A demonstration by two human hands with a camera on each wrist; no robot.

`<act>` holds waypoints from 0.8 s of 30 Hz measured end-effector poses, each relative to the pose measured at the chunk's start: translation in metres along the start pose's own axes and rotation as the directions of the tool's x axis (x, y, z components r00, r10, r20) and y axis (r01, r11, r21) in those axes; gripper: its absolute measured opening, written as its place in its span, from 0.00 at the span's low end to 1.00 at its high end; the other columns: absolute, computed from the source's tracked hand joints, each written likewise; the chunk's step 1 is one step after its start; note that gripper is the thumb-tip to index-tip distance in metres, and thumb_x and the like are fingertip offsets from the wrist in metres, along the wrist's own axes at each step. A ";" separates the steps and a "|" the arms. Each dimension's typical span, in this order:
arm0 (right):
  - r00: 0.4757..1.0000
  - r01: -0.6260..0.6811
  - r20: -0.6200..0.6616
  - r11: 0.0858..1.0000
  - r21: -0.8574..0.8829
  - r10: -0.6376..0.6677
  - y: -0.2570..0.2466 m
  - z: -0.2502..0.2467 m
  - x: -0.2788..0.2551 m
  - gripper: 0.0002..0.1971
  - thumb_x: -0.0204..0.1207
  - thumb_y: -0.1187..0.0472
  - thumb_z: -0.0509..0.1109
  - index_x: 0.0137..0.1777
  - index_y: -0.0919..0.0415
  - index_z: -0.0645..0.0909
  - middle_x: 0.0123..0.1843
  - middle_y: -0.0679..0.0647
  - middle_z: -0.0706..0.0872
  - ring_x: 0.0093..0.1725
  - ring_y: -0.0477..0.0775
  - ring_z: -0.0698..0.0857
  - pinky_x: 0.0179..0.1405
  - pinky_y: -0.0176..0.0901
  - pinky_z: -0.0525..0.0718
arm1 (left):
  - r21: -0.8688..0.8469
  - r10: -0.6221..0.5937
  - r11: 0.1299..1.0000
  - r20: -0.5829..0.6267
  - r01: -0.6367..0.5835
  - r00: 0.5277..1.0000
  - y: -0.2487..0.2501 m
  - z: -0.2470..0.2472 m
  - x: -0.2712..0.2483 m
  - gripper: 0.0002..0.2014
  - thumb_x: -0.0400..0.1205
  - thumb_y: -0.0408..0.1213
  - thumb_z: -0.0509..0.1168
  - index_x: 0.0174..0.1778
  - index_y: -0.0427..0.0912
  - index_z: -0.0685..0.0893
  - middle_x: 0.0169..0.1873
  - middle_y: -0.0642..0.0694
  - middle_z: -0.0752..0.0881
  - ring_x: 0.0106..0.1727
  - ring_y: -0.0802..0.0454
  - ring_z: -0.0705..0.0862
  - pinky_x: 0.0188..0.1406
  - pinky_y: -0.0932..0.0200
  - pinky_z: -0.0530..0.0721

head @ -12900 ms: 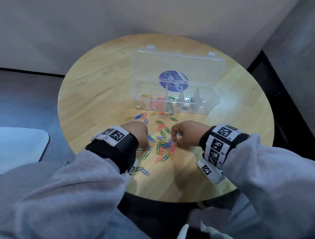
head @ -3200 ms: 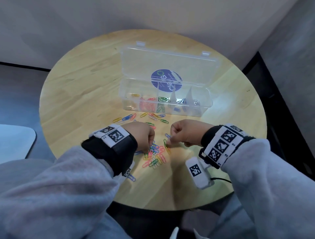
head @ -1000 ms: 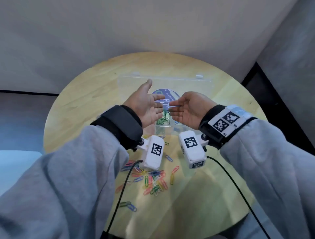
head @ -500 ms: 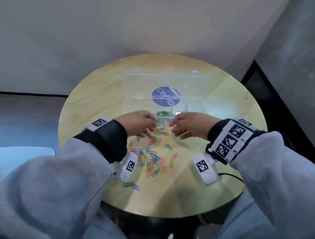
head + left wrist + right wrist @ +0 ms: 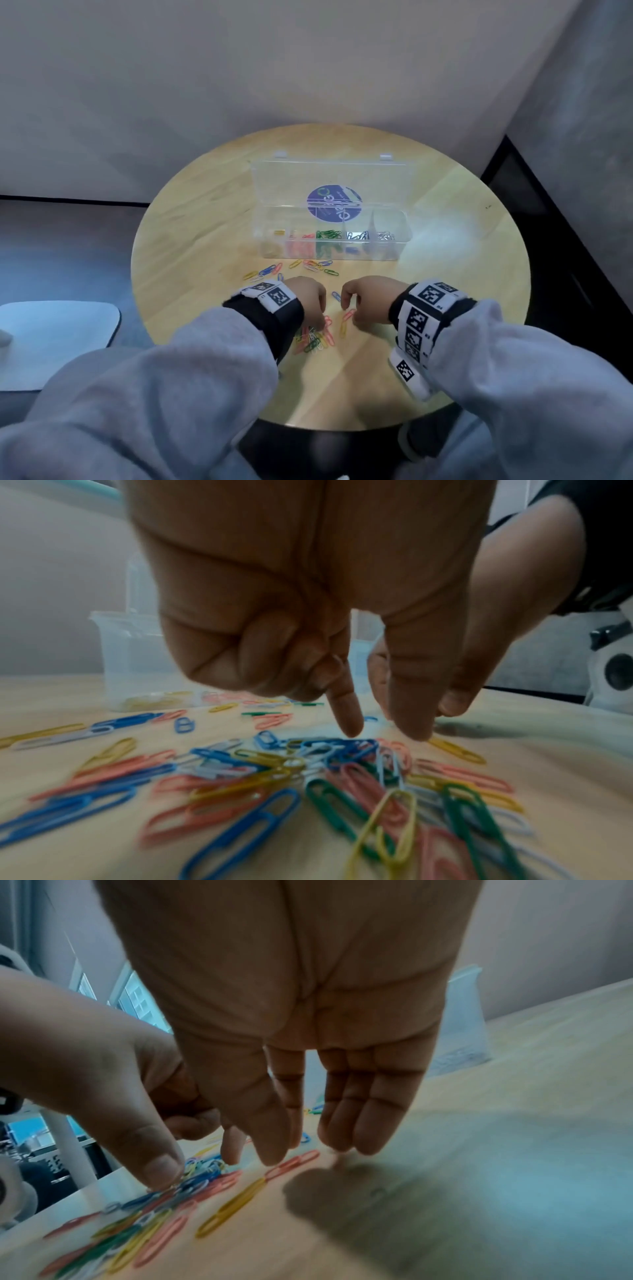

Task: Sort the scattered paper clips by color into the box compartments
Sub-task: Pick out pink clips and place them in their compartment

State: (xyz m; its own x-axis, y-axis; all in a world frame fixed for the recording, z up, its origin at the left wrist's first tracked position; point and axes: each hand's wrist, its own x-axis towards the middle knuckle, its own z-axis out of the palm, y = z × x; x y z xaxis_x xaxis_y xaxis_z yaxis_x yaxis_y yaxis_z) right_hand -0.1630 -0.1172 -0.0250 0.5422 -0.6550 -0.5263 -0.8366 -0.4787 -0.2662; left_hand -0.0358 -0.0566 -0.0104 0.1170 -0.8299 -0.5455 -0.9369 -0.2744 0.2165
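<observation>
The clear box (image 5: pixel 404 240) stands open mid-table, its compartments holding yellow, red, green (image 5: pixel 328 234), blue and white clips. Loose clips lie in front of it, with a mixed pile (image 5: pixel 313 339) near the table's front. My left hand (image 5: pixel 308 301) hovers over the pile; in the left wrist view (image 5: pixel 380 729) its forefinger and thumb point down, apart, holding nothing, while the other fingers are curled. My right hand (image 5: pixel 356 298) hangs beside it with straight fingers (image 5: pixel 369 1123) just above a red clip (image 5: pixel 293 1164) and a yellow clip (image 5: pixel 232 1207).
The round wooden table (image 5: pixel 191 240) stands in a corner between a pale wall and a grey wall. More scattered clips (image 5: pixel 274 270) lie left of the pile. A pale seat (image 5: pixel 58 335) sits low at the left.
Both hands have drawn back from the box's front edge to the pile of clips near me. A second ago they were held palm-up over the box.
</observation>
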 end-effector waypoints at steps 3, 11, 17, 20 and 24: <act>1.000 0.013 -0.005 1.000 -0.015 -0.013 0.000 0.002 0.002 0.10 0.72 0.64 0.68 0.45 0.46 0.76 0.45 0.47 0.79 0.46 0.53 0.80 0.50 0.44 0.82 | 0.033 0.001 0.999 -0.017 -0.001 1.000 0.002 0.006 0.008 0.12 0.75 0.45 0.72 0.51 0.46 0.82 0.51 0.47 0.84 0.46 0.51 0.77 0.35 0.60 0.71; 0.998 0.053 0.031 0.998 -0.027 -0.053 0.006 0.003 0.006 0.05 0.73 0.63 0.70 0.42 0.54 0.76 0.38 0.48 0.78 0.43 0.52 0.77 0.29 0.35 0.70 | 0.048 -0.098 0.994 -0.012 0.099 0.995 0.010 0.019 0.024 0.08 0.71 0.41 0.73 0.42 0.41 0.87 0.37 0.44 0.85 0.37 0.46 0.82 0.36 0.59 0.78; 0.999 0.009 0.044 0.998 -0.064 -0.006 0.012 0.007 0.003 0.12 0.74 0.63 0.67 0.30 0.53 0.71 0.36 0.49 0.78 0.40 0.53 0.77 0.32 0.37 0.73 | 0.031 -0.129 0.991 -0.013 0.129 0.992 0.012 0.018 0.025 0.13 0.70 0.39 0.70 0.24 0.43 0.74 0.24 0.46 0.74 0.28 0.47 0.74 0.25 0.62 0.68; 0.999 -0.009 0.049 0.998 0.060 0.006 0.017 0.004 -0.002 0.11 0.72 0.63 0.69 0.30 0.55 0.74 0.36 0.52 0.80 0.39 0.53 0.77 0.36 0.38 0.74 | 0.055 -0.127 0.990 -0.033 0.128 0.991 0.019 0.019 0.021 0.19 0.70 0.40 0.71 0.20 0.42 0.68 0.20 0.46 0.68 0.22 0.49 0.67 0.21 0.63 0.63; 0.997 -0.056 0.069 0.949 0.310 0.037 0.032 -0.003 -0.004 0.06 0.67 0.63 0.71 0.32 0.56 0.79 0.34 0.57 0.83 0.33 0.55 0.79 0.36 0.43 0.78 | 0.034 -0.122 0.992 -0.032 0.123 0.992 0.028 0.018 0.020 0.19 0.71 0.37 0.71 0.20 0.46 0.67 0.19 0.48 0.67 0.21 0.51 0.66 0.20 0.65 0.62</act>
State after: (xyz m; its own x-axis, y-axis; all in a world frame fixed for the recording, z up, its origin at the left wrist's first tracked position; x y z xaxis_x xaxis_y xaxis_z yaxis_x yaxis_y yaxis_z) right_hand -0.1913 -0.1320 -0.0287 0.5045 -0.6299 -0.5905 -0.8487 -0.2361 -0.4732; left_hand -0.0652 -0.0718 -0.0292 0.2406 -0.8057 -0.5413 -0.9261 -0.3576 0.1207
